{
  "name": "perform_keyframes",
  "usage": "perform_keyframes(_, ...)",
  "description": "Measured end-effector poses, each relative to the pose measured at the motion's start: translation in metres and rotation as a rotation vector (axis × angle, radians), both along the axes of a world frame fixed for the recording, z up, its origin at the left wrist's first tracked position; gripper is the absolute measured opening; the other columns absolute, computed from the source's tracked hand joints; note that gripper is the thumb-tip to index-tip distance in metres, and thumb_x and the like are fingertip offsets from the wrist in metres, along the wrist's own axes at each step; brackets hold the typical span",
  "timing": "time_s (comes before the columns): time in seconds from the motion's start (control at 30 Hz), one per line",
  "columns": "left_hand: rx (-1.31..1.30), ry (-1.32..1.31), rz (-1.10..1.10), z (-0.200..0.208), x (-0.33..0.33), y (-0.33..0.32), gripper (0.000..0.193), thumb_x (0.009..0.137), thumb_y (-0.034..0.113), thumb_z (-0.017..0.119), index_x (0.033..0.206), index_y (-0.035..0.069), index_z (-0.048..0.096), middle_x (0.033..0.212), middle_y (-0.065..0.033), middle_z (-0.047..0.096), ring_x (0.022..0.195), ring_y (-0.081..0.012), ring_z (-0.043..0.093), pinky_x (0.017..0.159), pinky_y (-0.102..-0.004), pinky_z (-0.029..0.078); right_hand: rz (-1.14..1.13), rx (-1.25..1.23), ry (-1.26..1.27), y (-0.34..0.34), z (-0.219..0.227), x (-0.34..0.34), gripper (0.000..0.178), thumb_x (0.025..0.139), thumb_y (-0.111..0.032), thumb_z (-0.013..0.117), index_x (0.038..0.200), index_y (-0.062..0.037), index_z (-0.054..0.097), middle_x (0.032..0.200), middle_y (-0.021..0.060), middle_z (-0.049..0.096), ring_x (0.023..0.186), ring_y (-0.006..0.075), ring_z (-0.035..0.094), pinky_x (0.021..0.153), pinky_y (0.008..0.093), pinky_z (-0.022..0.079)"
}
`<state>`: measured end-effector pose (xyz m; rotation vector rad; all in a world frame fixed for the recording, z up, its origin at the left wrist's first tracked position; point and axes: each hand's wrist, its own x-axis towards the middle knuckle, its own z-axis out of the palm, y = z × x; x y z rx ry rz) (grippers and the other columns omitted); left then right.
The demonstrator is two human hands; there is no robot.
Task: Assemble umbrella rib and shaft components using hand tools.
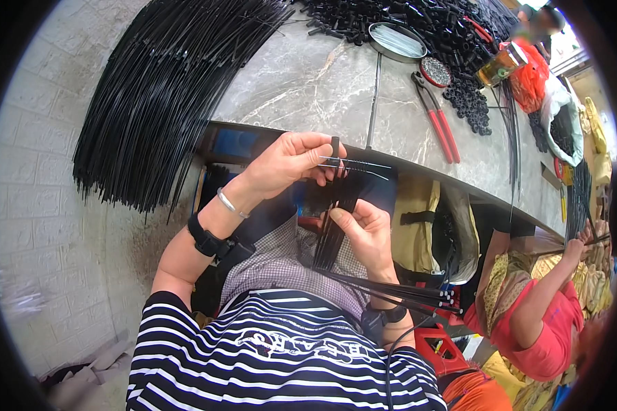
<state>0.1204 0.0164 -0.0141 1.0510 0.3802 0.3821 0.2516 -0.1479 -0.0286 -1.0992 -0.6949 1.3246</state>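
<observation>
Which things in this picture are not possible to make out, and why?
All in the head view:
Right hand: some fingers partly hidden behind the held black bundle.
Large black bundle: its upper part is cut off by the picture's top edge.
Distant person: blurred.
Grey pieces in the round dish: too small to identify.

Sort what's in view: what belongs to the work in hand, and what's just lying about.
Seemingly part of the work:
black rods, held by the left hand and right hand
probably the big pile of similar rods

Seemingly just lying about:
red-handled pliers
amber container
orange-red bag
</observation>
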Motion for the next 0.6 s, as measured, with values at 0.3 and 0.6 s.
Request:
perform_keyframes(0.3, 0.07, 0.049, 0.012, 0.004, 0.003, 0.001, 0.026, 0.096, 0.022, 0.056, 0.109, 0.0, 0.063, 0.092, -0.0084, 0.068, 0.074, -0.0085, 0.062, 0.067, -0.0223, 0.053, -0.024, -0.015, 0.02, 0.001, 0.0, 0.001, 0.013, 0.091, -0.001, 0.059, 0.101, 0.006, 0.064, 0.088, 0.0077, 0.068, 0.078, 0.0108, 0.064, 0.071, 0.0238, 0.053)
perform_keyframes(0.6, 0.176, 0.098, 0.003, 0.014, 0.002, 0.0, 0.027, 0.097, 0.019, 0.055, 0.114, 0.0, 0.063, 0.096, -0.0077, 0.068, 0.076, -0.007, 0.061, 0.068, -0.0211, 0.052, -0.054, -0.025, 0.008, 0.0, 0.001, -0.001, 0.014, 0.091, -0.002, 0.06, 0.101, 0.006, 0.064, 0.087, 0.0067, 0.068, 0.076, 0.0093, 0.063, 0.069, 0.0226, 0.052)
